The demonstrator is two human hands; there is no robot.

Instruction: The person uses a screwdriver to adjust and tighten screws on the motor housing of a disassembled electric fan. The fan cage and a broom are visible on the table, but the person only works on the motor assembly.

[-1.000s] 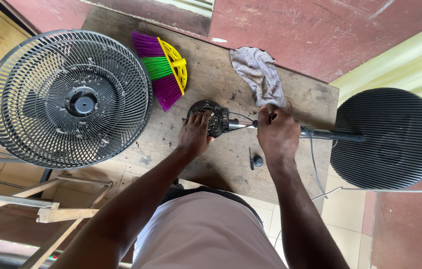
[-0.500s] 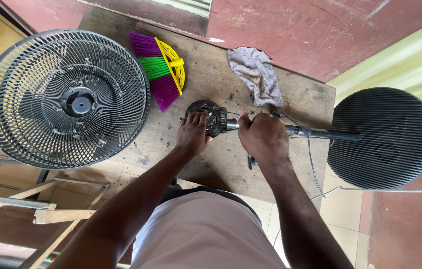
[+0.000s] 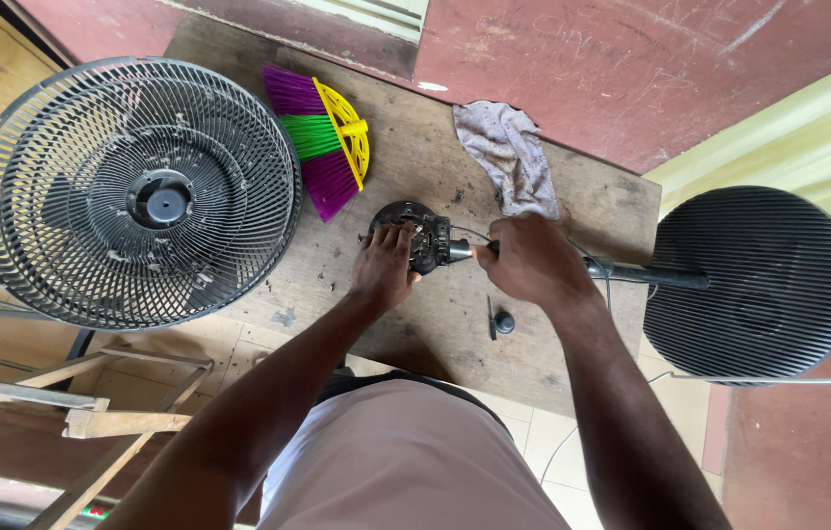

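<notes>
Worn wooden table (image 3: pixel 572 324), scratched and dusty, set against a red wall.

Fan grille (image 3: pixel 136 191), black, round, lies flat at the table's left end, overhanging the edge. Already off the fan.

Fan base (image 3: pixel 759 285), black ribbed disc, off the right end, its pole (image 3: pixel 646 273) running back toward the middle.

Brush (image 3: pixel 322 137), purple and green bristles in a yellow holder, near the far edge. Grey rag (image 3: pixel 509 157) crumpled beside it.

Motor (image 3: pixel 415 236), small, dark, bare, at table centre on the pole's end. Housing off, wires showing; looks partway through stripping down, nothing reassembled.

Left hand (image 3: pixel 383 267) presses fingers down on the motor. Right hand (image 3: pixel 533 260) wraps closed round the pole just behind it.

Small black knob (image 3: pixel 504 322) loose near the right wrist.

No packages, labels or signs visible.
</notes>
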